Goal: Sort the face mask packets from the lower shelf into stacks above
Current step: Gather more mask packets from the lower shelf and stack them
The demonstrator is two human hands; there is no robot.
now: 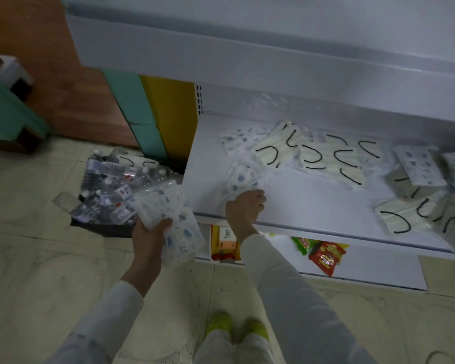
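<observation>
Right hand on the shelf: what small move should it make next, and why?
Probably the right hand should release its packet and take another from the left hand: that packet already lies on the shelf, and the left hand grips a bundle of more.

A shop: white metal display shelving (313, 203) stocked with mask packets (326, 158) and snack packs (326, 256) below.

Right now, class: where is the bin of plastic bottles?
In the head view, the bin of plastic bottles stands on the floor at the left, just beside the white shelf, behind the left hand.
</observation>
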